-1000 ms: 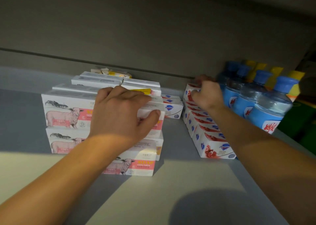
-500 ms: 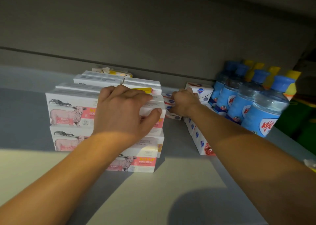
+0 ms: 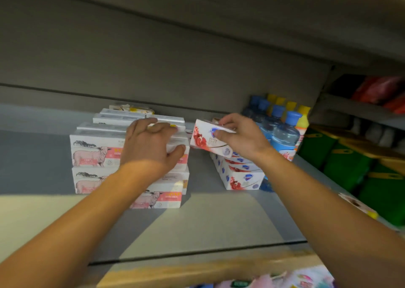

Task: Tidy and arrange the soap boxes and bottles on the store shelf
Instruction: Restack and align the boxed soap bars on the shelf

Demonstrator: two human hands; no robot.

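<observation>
Left hand (image 3: 151, 144) grips the stacked sheep boxes (image 3: 92, 154) mid-shelf (image 3: 32, 147); right hand (image 3: 243, 137) pinches a red box (image 3: 205, 142) near the bottles (image 3: 282, 132).

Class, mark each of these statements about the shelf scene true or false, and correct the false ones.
1. The right hand holds a pomegranate soap box above the shelf. True.
2. The left hand lifts a blue-capped bottle. False: it grips the sheep-print soap boxes.
3. The blue-capped bottles stand right of the row of pomegranate boxes. True.
4. The sheep-print boxes lie in a single layer. False: they are stacked.
</observation>
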